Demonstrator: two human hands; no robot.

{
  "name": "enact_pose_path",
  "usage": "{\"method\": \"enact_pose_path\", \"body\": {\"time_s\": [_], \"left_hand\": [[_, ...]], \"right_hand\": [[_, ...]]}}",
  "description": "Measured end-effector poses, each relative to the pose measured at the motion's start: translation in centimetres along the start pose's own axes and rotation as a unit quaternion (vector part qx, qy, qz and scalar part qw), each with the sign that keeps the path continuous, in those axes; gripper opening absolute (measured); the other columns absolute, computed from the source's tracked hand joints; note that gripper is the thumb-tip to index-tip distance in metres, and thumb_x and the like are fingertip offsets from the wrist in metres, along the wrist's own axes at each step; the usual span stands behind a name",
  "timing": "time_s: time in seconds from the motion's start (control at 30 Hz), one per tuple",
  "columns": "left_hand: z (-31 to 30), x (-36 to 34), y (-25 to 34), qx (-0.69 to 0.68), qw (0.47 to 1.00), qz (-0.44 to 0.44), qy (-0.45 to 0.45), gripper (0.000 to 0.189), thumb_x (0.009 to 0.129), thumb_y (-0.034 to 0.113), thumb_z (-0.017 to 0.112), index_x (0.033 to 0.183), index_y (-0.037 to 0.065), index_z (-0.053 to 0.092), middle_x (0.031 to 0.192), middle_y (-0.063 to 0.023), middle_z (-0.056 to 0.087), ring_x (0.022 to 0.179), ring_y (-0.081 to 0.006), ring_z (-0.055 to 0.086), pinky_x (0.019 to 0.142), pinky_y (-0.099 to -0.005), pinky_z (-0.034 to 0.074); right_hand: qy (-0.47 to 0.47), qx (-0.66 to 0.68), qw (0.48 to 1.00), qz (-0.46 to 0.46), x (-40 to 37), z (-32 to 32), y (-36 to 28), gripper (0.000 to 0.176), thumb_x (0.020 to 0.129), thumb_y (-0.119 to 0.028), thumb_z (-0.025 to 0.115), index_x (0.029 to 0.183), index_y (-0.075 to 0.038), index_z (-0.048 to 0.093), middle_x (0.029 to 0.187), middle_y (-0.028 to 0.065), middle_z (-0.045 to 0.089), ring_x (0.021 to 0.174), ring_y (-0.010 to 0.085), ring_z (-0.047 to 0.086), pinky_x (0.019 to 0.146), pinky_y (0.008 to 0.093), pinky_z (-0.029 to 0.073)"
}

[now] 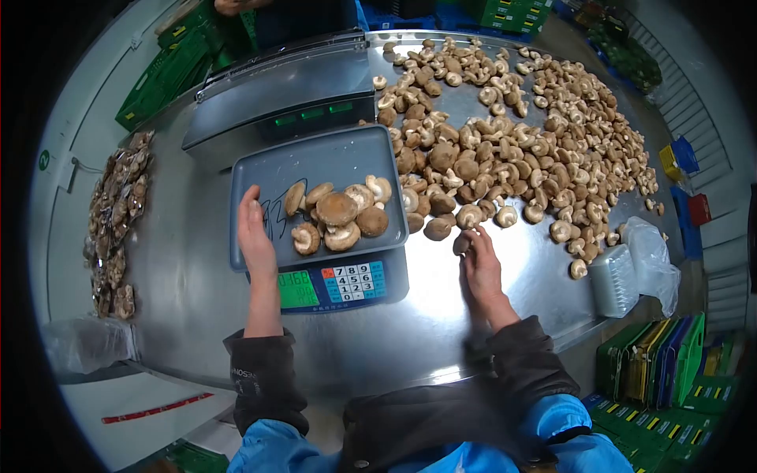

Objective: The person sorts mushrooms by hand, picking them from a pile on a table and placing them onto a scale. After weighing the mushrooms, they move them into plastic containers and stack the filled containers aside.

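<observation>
Mushrooms (337, 209) lie heaped in the grey tray (331, 154) on the scale (347, 282) — about ten, we count. Our left hand (256, 236) rests flat and released along the tray's left rim; our right hand (481, 264) grasps one mushroom (461, 243) at the near edge of the loose pile (505, 134) on the table (189, 260).

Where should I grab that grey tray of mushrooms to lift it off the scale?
Probably by the raised rim at its left and right edges, coming in from both sides: the tray is wide and shallow, with mushrooms heaped loose toward its right. The left hand lies at the left rim.
</observation>
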State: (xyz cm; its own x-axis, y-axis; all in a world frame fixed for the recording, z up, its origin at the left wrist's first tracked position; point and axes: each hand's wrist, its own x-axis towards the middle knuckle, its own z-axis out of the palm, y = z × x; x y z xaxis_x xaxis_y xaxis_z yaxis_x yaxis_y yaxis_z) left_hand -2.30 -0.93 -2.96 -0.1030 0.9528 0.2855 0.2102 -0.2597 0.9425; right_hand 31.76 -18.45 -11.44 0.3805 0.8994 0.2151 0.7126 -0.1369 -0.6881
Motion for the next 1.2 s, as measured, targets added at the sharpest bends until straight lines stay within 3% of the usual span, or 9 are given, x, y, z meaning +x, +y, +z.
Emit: {"method": "enact_pose_path", "body": {"time_s": [0.23,0.3,0.4,0.5,0.7,0.8,0.93,1.07,1.2], "left_hand": [[-1.7,-1.0,2.9,0.001,1.000,-0.006,0.012,0.046,0.101,0.034,0.040,0.128,-0.001,0.052,0.133,-0.0140,0.052,0.128,-0.0236,0.044,0.107,-0.0390,0.033],[-1.8,-2.0,3.9,0.024,1.000,0.004,-0.017,0.036,0.097,0.018,0.050,0.127,-0.001,0.053,0.122,-0.0115,0.058,0.105,-0.0164,0.056,0.094,-0.0297,0.043],[-0.5,-5.6,8.0,-0.068,0.984,0.036,-0.159,0.038,0.093,0.010,0.053,0.130,-0.002,0.050,0.120,-0.0124,0.058,0.104,-0.0162,0.058,0.090,-0.0279,0.046],[2.2,-9.7,9.3,-0.136,0.953,-0.080,-0.258,0.039,0.095,0.005,0.050,0.133,-0.004,0.044,0.123,-0.0167,0.055,0.109,-0.0200,0.058,0.091,-0.0303,0.047],[1.7,-11.6,7.3,-0.218,0.935,-0.146,-0.237,0.034,0.093,-0.003,0.050,0.127,-0.006,0.047,0.114,-0.0142,0.059,0.099,-0.0152,0.060,0.085,-0.0262,0.050],[2.6,-12.7,6.6,-0.201,0.930,-0.160,-0.265,0.028,0.093,-0.002,0.051,0.121,-0.005,0.050,0.109,-0.0129,0.061,0.095,-0.0151,0.061,0.082,-0.0270,0.051],[6.3,-17.0,4.1,-0.217,0.893,-0.219,-0.328,0.026,0.095,0.001,0.050,0.120,-0.005,0.050,0.109,-0.0134,0.060,0.094,-0.0161,0.062,0.079,-0.0286,0.054],[10.8,-21.9,1.2,-0.269,0.818,-0.400,-0.315,0.025,0.097,0.007,0.049,0.118,-0.006,0.049,0.106,-0.0168,0.061,0.090,-0.0231,0.065,0.076,-0.0336,0.057],[15.5,-21.0,1.5,-0.310,0.779,-0.463,-0.288,0.029,0.096,0.005,0.049,0.121,-0.010,0.046,0.112,-0.0219,0.057,0.100,-0.0307,0.062,0.085,-0.0381,0.055]], "right_hand": [[-0.039,0.114,0.986,0.111,0.8,-0.5,-1.1,0.032,0.082,0.002,0.061,0.112,-0.004,0.051,0.103,0.0139,0.065,0.091,0.0280,0.068,0.077,0.0347,0.055],[0.035,0.224,0.973,0.036,1.4,-0.8,-4.2,0.032,0.082,0.003,0.062,0.112,-0.003,0.051,0.102,0.0124,0.066,0.089,0.0216,0.069,0.074,0.0315,0.056],[-0.019,0.266,0.958,-0.106,1.9,-1.9,-11.2,0.037,0.080,0.004,0.063,0.114,-0.004,0.053,0.115,0.0117,0.062,0.097,0.0218,0.066,0.078,0.0308,0.055],[-0.072,0.241,0.947,-0.199,0.9,-1.3,-16.0,0.039,0.078,0.003,0.065,0.115,-0.004,0.054,0.116,0.0151,0.060,0.100,0.0294,0.065,0.080,0.0339,0.055],[-0.121,0.248,0.948,-0.159,-1.0,-1.1,-17.7,0.047,0.077,0.001,0.068,0.120,-0.004,0.051,0.118,0.0168,0.058,0.102,0.0351,0.062,0.081,0.0362,0.053],[-0.237,0.260,0.927,-0.133,-1.6,-2.4,-16.0,0.053,0.079,-0.002,0.066,0.128,-0.005,0.046,0.123,0.0194,0.054,0.110,0.0381,0.056,0.088,0.0405,0.050],[-0.226,0.212,0.947,-0.090,-4.2,-4.1,-10.7,0.056,0.081,-0.010,0.067,0.132,-0.005,0.044,0.122,0.0202,0.054,0.110,0.0389,0.056,0.090,0.0415,0.048],[-0.183,0.013,0.983,-0.030,-6.5,-9.4,-1.6,0.063,0.081,-0.026,0.070,0.134,-0.002,0.044,0.133,0.0213,0.048,0.122,0.0381,0.048,0.103,0.0424,0.040],[0.070,-0.117,0.987,0.084,-7.8,-18.5,9.8,0.064,0.080,-0.024,0.069,0.132,0.004,0.043,0.131,0.0275,0.047,0.123,0.0416,0.045,0.107,0.0421,0.034]]}}
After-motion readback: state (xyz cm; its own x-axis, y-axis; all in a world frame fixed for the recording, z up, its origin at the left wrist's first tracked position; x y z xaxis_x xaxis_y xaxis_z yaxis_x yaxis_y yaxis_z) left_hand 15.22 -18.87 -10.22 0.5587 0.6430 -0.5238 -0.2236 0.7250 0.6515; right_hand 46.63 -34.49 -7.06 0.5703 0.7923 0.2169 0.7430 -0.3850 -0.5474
